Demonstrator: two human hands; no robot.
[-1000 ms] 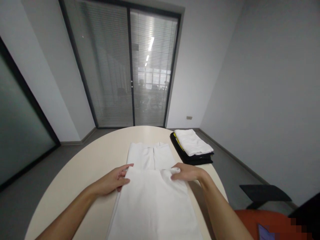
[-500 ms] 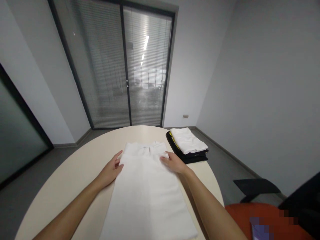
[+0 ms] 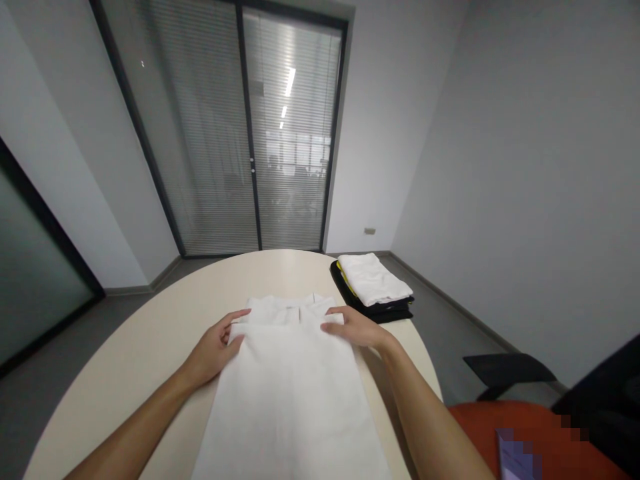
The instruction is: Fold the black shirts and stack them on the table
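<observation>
A white garment (image 3: 295, 393) lies lengthwise on the round table, its near end running out of the bottom of the view. Its far end has a band-like edge with a short slit in the middle. My left hand (image 3: 215, 348) grips the far left corner, thumb on top and the fingers behind the cloth. On the far right corner, my right hand (image 3: 356, 327) pinches the cloth between thumb and fingers. Between the hands the upper layer stands a little off the far edge, which shows behind it.
A stack of folded clothes (image 3: 375, 283), white on top with yellow and black beneath, sits at the table's (image 3: 150, 347) right rim. An orange chair (image 3: 470, 427) with a black armrest (image 3: 507, 368) stands at right, a phone (image 3: 515, 457) on its seat.
Both hands have drawn the garment's upper edge slightly toward me and spread a little apart. More of the far edge now shows behind it. The view has shifted slightly.
</observation>
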